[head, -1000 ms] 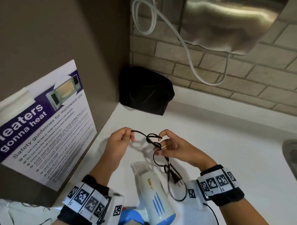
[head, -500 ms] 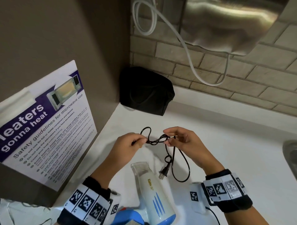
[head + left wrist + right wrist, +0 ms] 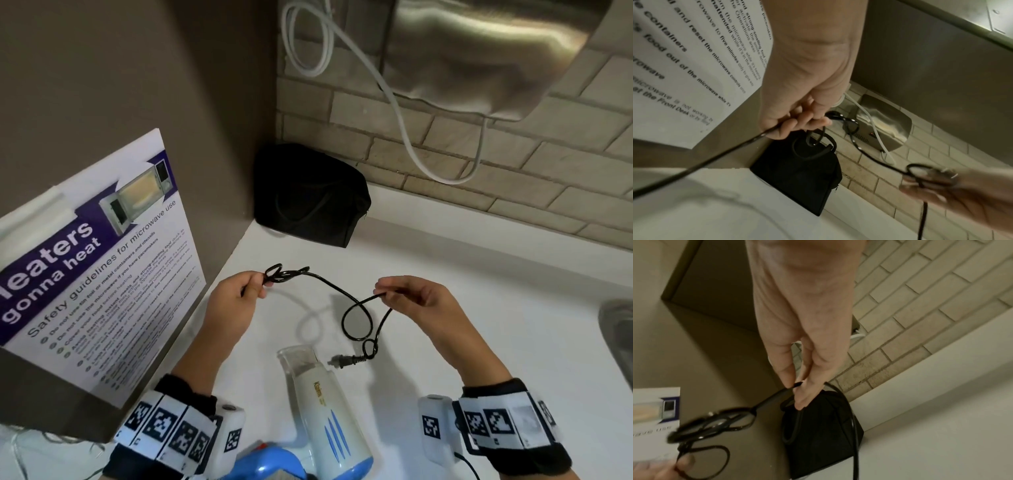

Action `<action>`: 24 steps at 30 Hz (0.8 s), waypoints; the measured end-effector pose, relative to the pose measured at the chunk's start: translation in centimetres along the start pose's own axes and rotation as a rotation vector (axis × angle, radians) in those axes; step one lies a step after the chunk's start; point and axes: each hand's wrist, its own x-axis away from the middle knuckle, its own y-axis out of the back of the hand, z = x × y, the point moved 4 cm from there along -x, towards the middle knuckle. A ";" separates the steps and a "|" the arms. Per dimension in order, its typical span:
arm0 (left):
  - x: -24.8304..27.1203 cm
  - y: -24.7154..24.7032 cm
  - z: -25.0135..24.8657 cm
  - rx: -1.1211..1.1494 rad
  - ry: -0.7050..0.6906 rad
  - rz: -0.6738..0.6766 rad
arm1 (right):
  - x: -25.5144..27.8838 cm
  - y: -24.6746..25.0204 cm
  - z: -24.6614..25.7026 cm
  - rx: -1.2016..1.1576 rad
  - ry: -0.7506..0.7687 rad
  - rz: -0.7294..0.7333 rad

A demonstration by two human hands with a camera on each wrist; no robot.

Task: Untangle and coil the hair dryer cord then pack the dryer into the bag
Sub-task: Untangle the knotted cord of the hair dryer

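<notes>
Left hand [image 3: 228, 310] raised above the surface [image 3: 479, 308], fingers curled and pinching the cord [image 3: 329, 282] just behind a small snarl of loops [image 3: 282, 273]; right hand [image 3: 416, 301] level with it and well apart, thumb and fingertips pinching a bend of the same cord. Between the two, one clean strand hanging in a shallow sag. Below the right hand, a large open loop [image 3: 356, 320], then a small tight curl [image 3: 370, 348] close to the plug [image 3: 342, 361], which dangles just beside the mouth of the dryer [image 3: 318, 404]. Dryer lying on the surface near the body, nozzle pointing away, not held by either hand. Bag [image 3: 310, 197] standing in the far corner against the brick wall [image 3: 445, 164], well apart from the dryer; open or zipped, impossible to tell. By the look of it, untangling partly done: middle stretch free, but the snarl at the left fingers and the curl by the plug not yet cleared. Coiling not begun, judging by the loose hang of the cord. Packing not begun either, dryer outside the bag. Poster [image 3: 92, 270] on the side panel and hand dryer [image 3: 496, 51] on the wall not part of the job.
</notes>
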 end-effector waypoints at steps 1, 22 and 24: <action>-0.1 0.1 0.2 0.011 0.017 -0.018 | 0.0 0.1 -0.2 0.048 0.000 -0.015; -0.9 2.5 2.4 0.105 0.117 -0.200 | -1.1 5.0 -8.4 0.056 -0.261 -0.471; -0.7 2.2 1.9 0.111 0.083 -0.163 | -1.3 5.3 -9.3 0.053 -0.304 -0.477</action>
